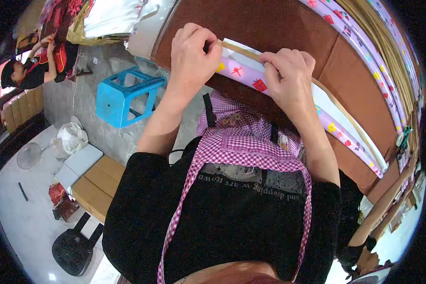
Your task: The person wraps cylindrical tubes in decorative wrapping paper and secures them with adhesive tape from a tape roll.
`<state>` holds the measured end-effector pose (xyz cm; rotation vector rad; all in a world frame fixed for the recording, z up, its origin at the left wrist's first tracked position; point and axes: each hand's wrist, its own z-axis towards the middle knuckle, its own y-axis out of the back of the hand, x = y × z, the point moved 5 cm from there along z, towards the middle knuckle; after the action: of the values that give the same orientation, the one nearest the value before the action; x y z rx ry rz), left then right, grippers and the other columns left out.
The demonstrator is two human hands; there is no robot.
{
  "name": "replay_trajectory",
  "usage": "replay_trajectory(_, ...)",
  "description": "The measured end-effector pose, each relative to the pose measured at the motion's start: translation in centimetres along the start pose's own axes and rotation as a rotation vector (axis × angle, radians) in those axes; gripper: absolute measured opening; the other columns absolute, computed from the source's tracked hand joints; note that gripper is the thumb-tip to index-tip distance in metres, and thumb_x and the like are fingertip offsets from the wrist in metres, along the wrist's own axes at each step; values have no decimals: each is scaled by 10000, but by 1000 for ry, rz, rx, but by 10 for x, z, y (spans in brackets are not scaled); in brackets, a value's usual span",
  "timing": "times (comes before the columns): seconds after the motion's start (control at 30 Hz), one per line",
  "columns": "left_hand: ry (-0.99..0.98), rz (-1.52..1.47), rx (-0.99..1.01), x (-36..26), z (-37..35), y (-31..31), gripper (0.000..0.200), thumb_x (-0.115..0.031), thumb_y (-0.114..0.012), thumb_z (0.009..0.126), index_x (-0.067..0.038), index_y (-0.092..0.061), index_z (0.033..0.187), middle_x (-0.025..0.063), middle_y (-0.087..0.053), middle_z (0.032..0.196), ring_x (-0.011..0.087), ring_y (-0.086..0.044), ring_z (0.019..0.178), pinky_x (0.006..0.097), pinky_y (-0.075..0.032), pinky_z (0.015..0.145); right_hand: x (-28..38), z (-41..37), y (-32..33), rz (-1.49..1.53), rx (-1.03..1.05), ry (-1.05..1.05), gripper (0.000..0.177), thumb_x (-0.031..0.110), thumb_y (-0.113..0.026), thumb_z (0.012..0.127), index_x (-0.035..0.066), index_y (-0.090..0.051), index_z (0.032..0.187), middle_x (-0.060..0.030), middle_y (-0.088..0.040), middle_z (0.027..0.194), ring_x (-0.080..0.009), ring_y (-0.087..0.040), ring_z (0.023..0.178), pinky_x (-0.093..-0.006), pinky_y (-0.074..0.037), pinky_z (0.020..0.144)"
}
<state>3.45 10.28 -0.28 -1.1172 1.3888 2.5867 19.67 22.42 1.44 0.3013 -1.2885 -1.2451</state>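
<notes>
A long roll of lilac wrapping paper (244, 75), printed with red and yellow gift motifs, lies along the front edge of the brown-covered table. Its white underside shows, with a narrow tan strip (244, 50) running along it. At the roll's left end, my left hand (194, 57) is closed, thumb and fingers pinching the edge. My right hand (291, 78) is closed on the same roll farther right, fingers curled over the tan strip and white edge. The fingertips partly hide the paper between them. Past my right hand the roll runs on toward the lower right.
More lilac rolls (364, 52) and a bundle of tan strips (388, 61) lie along the table's far right. A blue stool (128, 97) stands on the floor at left, cardboard boxes (97, 182) below it. One person (38, 71) sits upper left; another person's arm (381, 208) reaches in lower right.
</notes>
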Motion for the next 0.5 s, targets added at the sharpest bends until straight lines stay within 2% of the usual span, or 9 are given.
replay_trajectory(0.5,-18,56,-6,-3,0,0,90,-94,-702,727,-55,-623,710,103,-584,830,323,-586,842,432,-472,759,0,-3,0,-38,16,-15,126,54,-626,811,81,-725,885,-45,-592,745,-234,-589,795,-408,-382,917)
